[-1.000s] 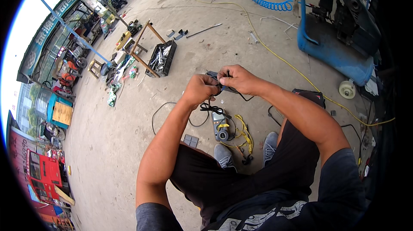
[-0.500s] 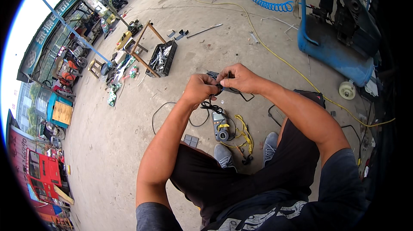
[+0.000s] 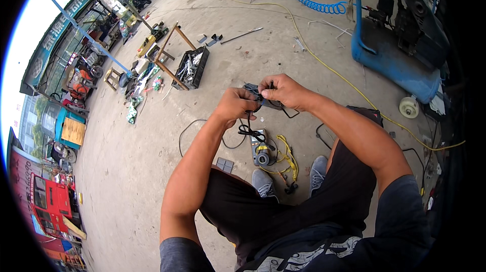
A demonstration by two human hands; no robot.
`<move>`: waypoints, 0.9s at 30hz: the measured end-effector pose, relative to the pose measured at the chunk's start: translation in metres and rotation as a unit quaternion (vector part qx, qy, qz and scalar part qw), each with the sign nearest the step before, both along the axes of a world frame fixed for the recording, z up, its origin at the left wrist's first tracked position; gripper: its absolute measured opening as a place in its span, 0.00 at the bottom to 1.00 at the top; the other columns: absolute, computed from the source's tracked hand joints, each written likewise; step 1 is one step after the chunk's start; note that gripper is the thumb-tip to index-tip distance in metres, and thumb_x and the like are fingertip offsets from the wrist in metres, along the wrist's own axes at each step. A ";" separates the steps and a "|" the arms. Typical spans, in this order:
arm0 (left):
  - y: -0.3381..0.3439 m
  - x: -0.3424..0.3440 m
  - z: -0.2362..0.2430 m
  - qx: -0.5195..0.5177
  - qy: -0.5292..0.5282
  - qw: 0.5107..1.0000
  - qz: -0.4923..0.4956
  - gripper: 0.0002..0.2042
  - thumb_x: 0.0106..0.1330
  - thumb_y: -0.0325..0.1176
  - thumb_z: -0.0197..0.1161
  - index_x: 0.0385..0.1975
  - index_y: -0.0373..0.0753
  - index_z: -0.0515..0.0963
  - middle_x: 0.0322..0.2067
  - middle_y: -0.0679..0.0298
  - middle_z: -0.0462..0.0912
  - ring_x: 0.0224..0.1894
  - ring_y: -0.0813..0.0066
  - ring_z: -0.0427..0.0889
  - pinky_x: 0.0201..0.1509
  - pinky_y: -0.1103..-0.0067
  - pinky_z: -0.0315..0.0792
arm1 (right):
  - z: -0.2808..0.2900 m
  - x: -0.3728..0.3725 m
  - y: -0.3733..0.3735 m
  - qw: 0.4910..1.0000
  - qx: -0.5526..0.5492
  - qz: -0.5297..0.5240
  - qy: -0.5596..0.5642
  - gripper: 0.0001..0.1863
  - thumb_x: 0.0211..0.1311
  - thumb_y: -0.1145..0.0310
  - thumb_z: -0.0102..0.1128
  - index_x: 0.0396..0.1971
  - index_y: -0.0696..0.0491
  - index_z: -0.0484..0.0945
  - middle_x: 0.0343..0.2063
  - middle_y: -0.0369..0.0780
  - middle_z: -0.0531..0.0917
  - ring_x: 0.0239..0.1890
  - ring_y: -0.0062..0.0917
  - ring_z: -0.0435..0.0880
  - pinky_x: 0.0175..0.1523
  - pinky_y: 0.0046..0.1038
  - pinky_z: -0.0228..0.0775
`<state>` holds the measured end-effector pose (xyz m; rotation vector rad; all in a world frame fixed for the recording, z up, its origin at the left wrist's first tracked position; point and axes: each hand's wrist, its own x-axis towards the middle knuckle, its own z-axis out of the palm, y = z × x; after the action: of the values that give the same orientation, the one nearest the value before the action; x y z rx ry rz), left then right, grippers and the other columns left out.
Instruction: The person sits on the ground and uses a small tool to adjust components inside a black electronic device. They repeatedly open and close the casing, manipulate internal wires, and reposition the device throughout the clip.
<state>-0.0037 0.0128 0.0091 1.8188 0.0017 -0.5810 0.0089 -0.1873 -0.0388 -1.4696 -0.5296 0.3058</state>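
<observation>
Held up above my knees are my two closed hands, close together at a dark object with black cable [image 3: 254, 88]. My left hand [image 3: 235, 104] grips the cable bundle, with black loops [image 3: 249, 130] hanging below it. My right hand [image 3: 281, 91] pinches black cable at the object's top; its exact shape is hidden by my fingers. On the floor beneath lie a grey meter with a round part [image 3: 262, 157], a yellow cable bundle [image 3: 288, 158] and grey square pieces [image 3: 225, 164], between and beside my shoes [image 3: 265, 186].
A blue air compressor [image 3: 392, 64] stands at right, with a coiled blue hose [image 3: 314, 1] and yellow cord [image 3: 334, 72]. A black crate of tools [image 3: 191, 68], wooden frame [image 3: 168, 42] and scattered tools are ahead left. A red vehicle [image 3: 49, 198] and blue cart [image 3: 68, 130] are at far left.
My right thumb and fingers have shifted slightly on the black cable, and the hanging loops have moved a little. Both hands stay in about the same place.
</observation>
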 end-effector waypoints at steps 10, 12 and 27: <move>0.004 0.001 -0.001 -0.020 -0.003 0.999 0.026 0.04 0.56 0.20 0.66 0.28 0.30 0.78 0.26 0.61 0.80 0.26 0.73 0.81 0.31 0.75 0.84 | 0.002 -0.002 -0.003 0.999 -0.007 0.032 -0.030 0.10 0.55 0.75 0.67 0.37 0.58 0.78 0.31 0.33 0.79 0.37 0.16 0.76 0.45 0.22 0.71; 0.003 0.000 0.002 -0.022 -0.001 0.999 0.029 0.04 0.56 0.20 0.66 0.28 0.30 0.78 0.26 0.61 0.80 0.26 0.73 0.81 0.31 0.75 0.84 | 0.001 -0.003 -0.002 0.999 0.010 0.029 -0.010 0.11 0.55 0.74 0.69 0.37 0.58 0.77 0.31 0.33 0.78 0.37 0.16 0.77 0.44 0.22 0.71; 0.003 -0.001 0.006 -0.078 0.028 0.996 0.031 0.05 0.54 0.18 0.64 0.30 0.29 0.77 0.28 0.58 0.80 0.27 0.71 0.81 0.32 0.74 0.83 | -0.013 0.002 0.001 1.000 0.003 0.004 -0.009 0.12 0.56 0.66 0.70 0.27 0.54 0.75 0.21 0.31 0.76 0.26 0.13 0.71 0.30 0.20 0.63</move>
<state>-0.0050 0.0160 0.0149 1.6442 0.0494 -0.5732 0.0113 -0.1858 -0.0520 -1.4656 -0.5502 0.2976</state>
